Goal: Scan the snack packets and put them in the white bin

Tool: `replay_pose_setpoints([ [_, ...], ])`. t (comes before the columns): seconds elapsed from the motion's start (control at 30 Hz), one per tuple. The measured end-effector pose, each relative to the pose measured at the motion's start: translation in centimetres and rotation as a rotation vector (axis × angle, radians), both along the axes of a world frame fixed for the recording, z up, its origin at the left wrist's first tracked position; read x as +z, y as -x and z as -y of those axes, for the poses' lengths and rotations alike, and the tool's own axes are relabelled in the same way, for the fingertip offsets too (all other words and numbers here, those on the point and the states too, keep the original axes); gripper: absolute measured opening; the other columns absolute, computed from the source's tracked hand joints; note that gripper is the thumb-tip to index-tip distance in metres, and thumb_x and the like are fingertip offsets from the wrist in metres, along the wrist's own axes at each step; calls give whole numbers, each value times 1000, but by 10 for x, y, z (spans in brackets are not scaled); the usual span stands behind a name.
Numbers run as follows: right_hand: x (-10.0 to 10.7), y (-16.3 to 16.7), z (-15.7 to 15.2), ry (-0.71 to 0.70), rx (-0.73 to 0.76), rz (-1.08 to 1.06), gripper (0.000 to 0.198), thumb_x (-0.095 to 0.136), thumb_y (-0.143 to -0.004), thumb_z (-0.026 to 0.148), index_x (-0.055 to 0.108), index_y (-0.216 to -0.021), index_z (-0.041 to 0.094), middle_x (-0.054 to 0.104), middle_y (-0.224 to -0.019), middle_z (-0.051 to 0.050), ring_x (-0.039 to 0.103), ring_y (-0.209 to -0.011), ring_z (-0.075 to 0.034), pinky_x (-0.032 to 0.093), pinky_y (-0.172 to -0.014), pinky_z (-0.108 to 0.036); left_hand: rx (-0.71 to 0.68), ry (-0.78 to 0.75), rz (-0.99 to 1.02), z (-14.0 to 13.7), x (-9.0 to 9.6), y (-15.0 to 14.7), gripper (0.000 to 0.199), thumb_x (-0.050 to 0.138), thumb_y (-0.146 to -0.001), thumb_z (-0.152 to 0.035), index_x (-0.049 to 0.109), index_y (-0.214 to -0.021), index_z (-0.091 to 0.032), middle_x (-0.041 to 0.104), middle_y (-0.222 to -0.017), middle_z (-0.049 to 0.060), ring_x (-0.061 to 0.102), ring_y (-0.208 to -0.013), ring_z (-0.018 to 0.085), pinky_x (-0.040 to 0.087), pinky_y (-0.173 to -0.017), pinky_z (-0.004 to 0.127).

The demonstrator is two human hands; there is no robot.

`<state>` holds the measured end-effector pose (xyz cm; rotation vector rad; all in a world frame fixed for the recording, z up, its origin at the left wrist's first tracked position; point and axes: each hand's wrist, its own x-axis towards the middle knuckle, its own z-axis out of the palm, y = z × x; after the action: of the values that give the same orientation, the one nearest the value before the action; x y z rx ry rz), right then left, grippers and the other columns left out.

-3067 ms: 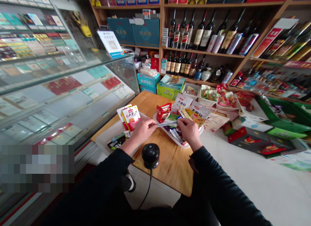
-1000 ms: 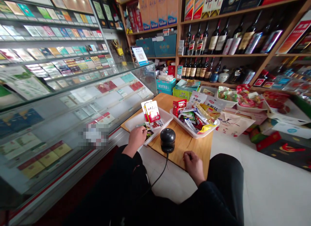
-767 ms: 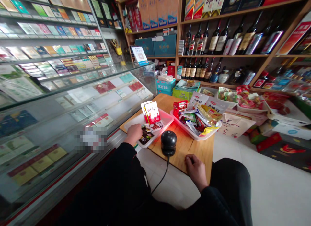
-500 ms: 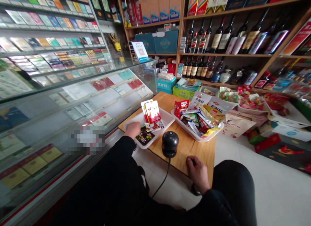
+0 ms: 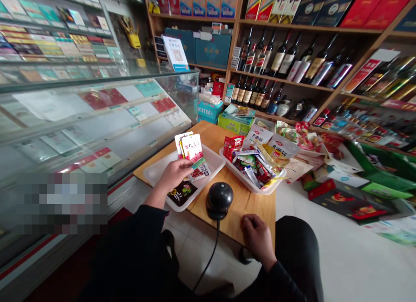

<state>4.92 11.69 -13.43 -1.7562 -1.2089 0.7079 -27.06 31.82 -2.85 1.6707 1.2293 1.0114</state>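
My left hand (image 5: 173, 175) pinches a small green packet (image 5: 198, 163) over the left white tray (image 5: 150, 174). Below it in that tray lie a dark snack packet (image 5: 183, 193) and a packet with a black-and-white code (image 5: 203, 171). White-and-red snack packets (image 5: 192, 147) stand upright at the tray's far side. My right hand (image 5: 258, 235) rests on the near edge of the wooden table (image 5: 234, 222), fingers curled, with nothing visible in them. Between the hands stands a black rounded scanner-like device (image 5: 220, 198) on a cable.
A second white tray (image 5: 260, 190), heaped with mixed snack packets, sits on the table to the right. A glass display counter (image 5: 130, 120) runs along the left. Shelves with wine bottles (image 5: 279, 59) rise behind, and boxes (image 5: 354, 202) stand on the floor at right.
My left hand has risen from the left tray's near-left side and moved right, now with the green packet in its fingers. My right hand stays at the table edge. The view has shifted right.
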Motion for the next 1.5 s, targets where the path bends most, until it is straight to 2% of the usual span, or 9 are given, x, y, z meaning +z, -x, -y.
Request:
replay_pose_setpoints([
  [0.1, 26, 1, -22, -14, -52, -83, 38, 62, -88, 55, 73, -92, 18, 73, -74, -8, 69, -67, -24, 55, -65, -34, -106, 96, 185, 8, 6, -19, 33, 70, -80, -33, 74, -108, -16, 78, -104, 9, 74, -92, 24, 59, -83, 37],
  [0.2, 61, 7, -54, -94, -44, -114, 38, 66, -86, 53, 72, -92, 17, 74, -81, -9, 70, -69, -23, 55, -64, -33, -144, 104, 193, 12, 4, -31, 34, 70, -82, -34, 74, -110, -16, 78, -99, 9, 73, -87, 22, 59, -81, 37],
  [0.37, 114, 32, -105, -245, 107, -12, 29, 64, -87, 39, 72, -106, 18, 74, -92, -7, 69, -78, -20, 56, -73, -34, -222, 10, 135, 12, -4, -39, 28, 66, -87, -33, 75, -110, -20, 77, -108, 6, 72, -95, 21, 57, -84, 34],
  [0.5, 136, 51, -128, -298, 274, 113, 35, 64, -88, 30, 71, -121, 20, 73, -114, -8, 68, -90, -19, 55, -82, -33, -269, 35, 176, 16, -1, -42, 28, 67, -87, -32, 74, -111, -19, 77, -102, 6, 72, -92, 21, 56, -80, 32],
  [0.6, 137, 58, -138, -318, 348, 167, 31, 65, -88, 31, 74, -116, 20, 75, -108, -8, 68, -87, -19, 54, -81, -32, -308, 54, 211, 19, 0, -43, 29, 65, -89, -33, 74, -111, -17, 77, -96, 6, 72, -87, 20, 56, -76, 30],
  [0.7, 132, 60, -146, -314, 309, 188, 27, 65, -89, 35, 74, -109, 19, 76, -96, -6, 68, -83, -19, 53, -79, -32, -293, 50, 269, 20, -3, -45, 31, 63, -92, -37, 71, -113, -15, 76, -92, 7, 72, -84, 20, 56, -72, 30],
  [0.83, 124, 57, -154, -199, 217, 32, 30, 68, -87, 42, 68, -103, 18, 72, -76, -3, 67, -65, -17, 52, -63, -28, -241, 35, 395, 18, -7, -50, 41, 67, -89, -38, 62, -122, -15, 74, -111, 12, 74, -87, 20, 59, -77, 33],
  [1.07, 120, 54, -158, -60, 118, -159, 37, 70, -82, 54, 61, -73, 19, 62, -56, 0, 55, -48, -12, 44, -46, -23, -237, 76, 430, 13, -10, -56, 29, 70, -87, -38, 61, -101, -15, 74, -93, 7, 74, -82, 19, 61, -78, 35],
  [1.5, 113, 54, -160, 50, 120, -270, 32, 73, -79, 48, 66, -81, 17, 66, -63, -1, 54, -47, -9, 36, -41, -19, -143, 118, 440, 11, -15, -58, 32, 77, -79, -37, 64, -98, -15, 75, -90, 6, 73, -79, 18, 60, -79, 36],
])
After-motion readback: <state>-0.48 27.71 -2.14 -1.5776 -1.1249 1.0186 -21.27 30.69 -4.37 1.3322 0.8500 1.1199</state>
